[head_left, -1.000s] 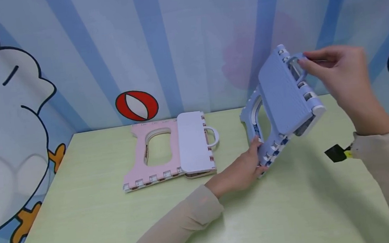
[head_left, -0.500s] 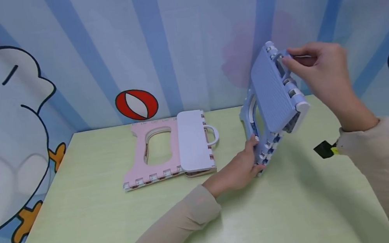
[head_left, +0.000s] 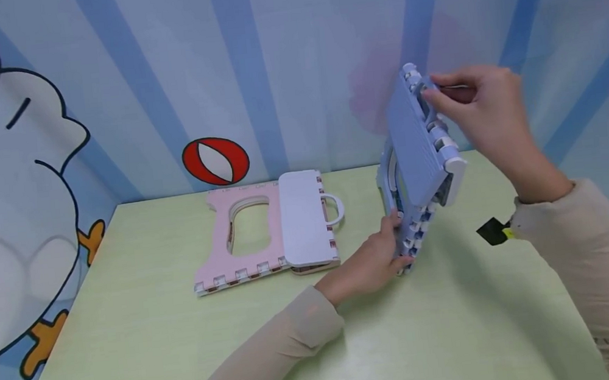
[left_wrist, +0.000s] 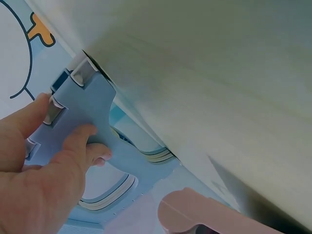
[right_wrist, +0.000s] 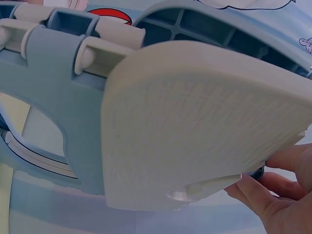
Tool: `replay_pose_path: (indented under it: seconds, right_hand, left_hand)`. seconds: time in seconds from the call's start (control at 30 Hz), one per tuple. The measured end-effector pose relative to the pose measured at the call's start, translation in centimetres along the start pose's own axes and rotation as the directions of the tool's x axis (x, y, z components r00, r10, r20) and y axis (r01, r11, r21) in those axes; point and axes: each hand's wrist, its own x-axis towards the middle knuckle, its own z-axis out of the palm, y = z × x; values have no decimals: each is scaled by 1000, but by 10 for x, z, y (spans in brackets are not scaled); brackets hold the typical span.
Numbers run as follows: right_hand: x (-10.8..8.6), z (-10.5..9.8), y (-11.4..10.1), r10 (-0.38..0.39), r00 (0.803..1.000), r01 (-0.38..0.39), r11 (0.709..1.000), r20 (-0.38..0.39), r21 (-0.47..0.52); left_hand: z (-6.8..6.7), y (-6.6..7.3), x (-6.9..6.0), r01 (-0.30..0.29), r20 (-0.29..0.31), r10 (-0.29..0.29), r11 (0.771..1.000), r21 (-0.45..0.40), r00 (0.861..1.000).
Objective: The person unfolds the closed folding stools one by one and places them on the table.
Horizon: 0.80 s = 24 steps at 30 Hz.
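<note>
A blue folding step stool (head_left: pixel 414 142), folded nearly flat, stands tilted on edge at the table's right. My left hand (head_left: pixel 372 261) grips its lower leg edge, thumb on one side and fingers on the other, as the left wrist view shows with the hand (left_wrist: pixel 53 165) on the blue leg panel (left_wrist: pixel 83 109). At the top, my right hand (head_left: pixel 482 118) pinches the stool's carrying handle. In the right wrist view the stool's pale top panel (right_wrist: pixel 195 122) fills the middle, and the right hand (right_wrist: pixel 282 187) holds the handle, mostly hidden there.
A pink folding stool (head_left: pixel 248 232) with a white top and a looped handle (head_left: pixel 334 209) lies flat on the pale green table (head_left: pixel 133 353), left of the blue one. Behind rises a blue striped cartoon backdrop (head_left: pixel 314 60). A black tag (head_left: pixel 491 231) hangs by the right cuff.
My right hand has moved left, swinging the top of the blue stool left so that it stands steeper and shows more of its edge. The left hand keeps its grip; the pink stool stays put.
</note>
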Motion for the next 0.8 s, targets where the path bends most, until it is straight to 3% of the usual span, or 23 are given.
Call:
replay_pose_path:
  seconds: [0.8]
  right_hand:
    - [-1,21,-15,-109,993,111,993,46,-50]
  left_hand:
    - [-1,-2,1,24,-1,-24,999,-30,1000]
